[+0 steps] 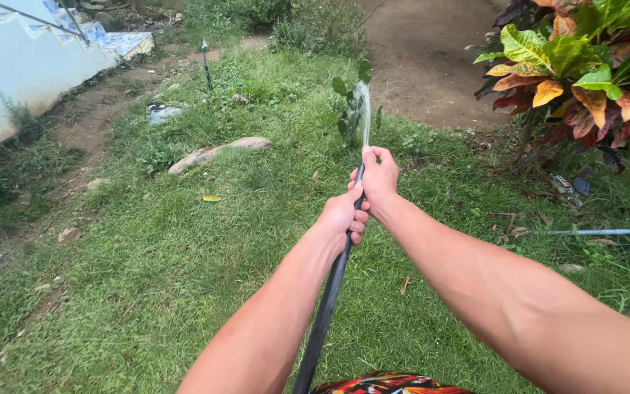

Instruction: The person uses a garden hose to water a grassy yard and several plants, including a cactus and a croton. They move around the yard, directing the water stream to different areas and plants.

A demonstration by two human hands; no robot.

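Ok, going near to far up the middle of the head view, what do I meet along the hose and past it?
Black hose → left hand gripping it → right hand at the nozzle end → water jet → small leafy plant → bare dirt path.

A sloping lawn (184, 241) of short green grass fills most of the view under flat, even daylight. At ten o'clock a pale blue wall (9, 80) runs along a strip of bare earth, with tiled steps (111, 40) above it. A long flat stone (216, 152) lies in the grass toward eleven o'clock. At twelve o'clock a dirt path (424, 58) climbs away. At two o'clock stands a croton bush (585, 73) with red, yellow and green leaves.
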